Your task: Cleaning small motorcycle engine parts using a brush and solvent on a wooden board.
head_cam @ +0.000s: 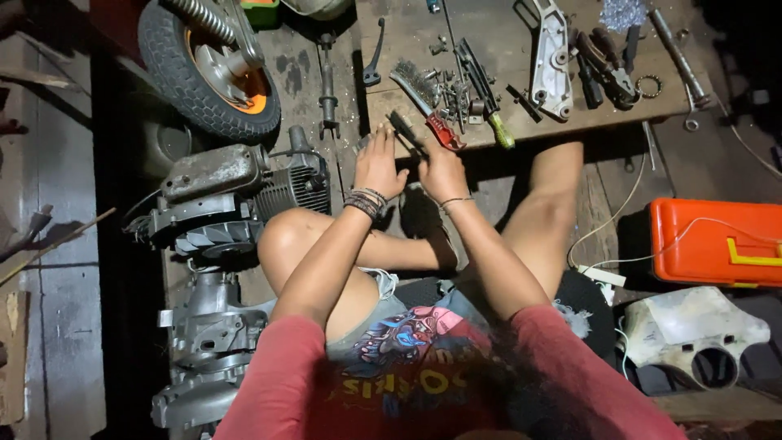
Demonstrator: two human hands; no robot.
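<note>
Both hands, left hand point(377, 163) and right hand point(442, 169), grip a dark tool point(405, 130) near an orange toolbox point(717, 242).

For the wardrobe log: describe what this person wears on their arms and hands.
Both hands are bare, with no gloves. The left hand has a stack of dark bracelets at the wrist. The right hand has one thin bangle. Short red sleeves cover the upper arms.

One camera sits on the person's head. It looks straight down, close above the hands and knees.
</note>
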